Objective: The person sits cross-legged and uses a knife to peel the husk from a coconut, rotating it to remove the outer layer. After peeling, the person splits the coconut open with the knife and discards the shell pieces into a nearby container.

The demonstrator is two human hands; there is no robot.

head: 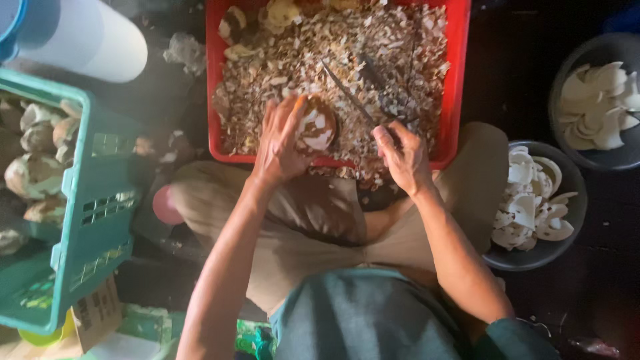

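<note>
My left hand [280, 143] grips a coconut piece [316, 127], brown outside with patches of white flesh, over the near edge of a red crate [457, 80]. My right hand [402, 157] holds a knife [350, 97] by its handle, the thin dark blade pointing up and left over the crate, close beside the coconut piece. The crate is heaped with brown and white coconut shavings [347, 53]. I sit cross-legged in tan trousers right behind the crate.
A green plastic basket [93, 200] at left holds several husked coconuts. Two dark bowls of white coconut pieces sit at right, one near [573, 200], one farther back [560, 73]. A white cylinder [87, 37] lies at top left. The floor is dark.
</note>
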